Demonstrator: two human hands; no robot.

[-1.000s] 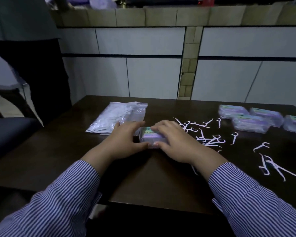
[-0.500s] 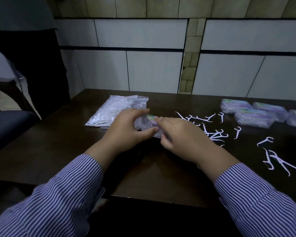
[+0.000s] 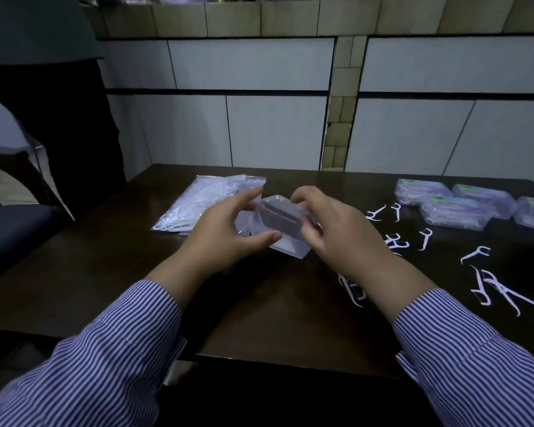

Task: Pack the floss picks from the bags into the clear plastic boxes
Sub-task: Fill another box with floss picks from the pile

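Observation:
A clear plastic box [image 3: 279,223] is lifted off the dark table [image 3: 105,266], tilted with its lid swung open. My left hand [image 3: 225,229] grips its left side, thumb under the lower edge. My right hand [image 3: 333,229] pinches its right side with curled fingers. A clear bag of white floss picks [image 3: 195,201] lies flat behind my left hand. Loose white floss picks [image 3: 426,238] are scattered on the table to the right of my right hand.
Several closed boxes with purple and green labels [image 3: 453,208] stand at the back right. A tiled wall [image 3: 275,124] rises behind the table. A dark chair [image 3: 10,229] stands at the left. More loose picks [image 3: 494,288] lie near the right edge.
The box lay closed on the table under both hands. Now it is raised, tilted and open between them.

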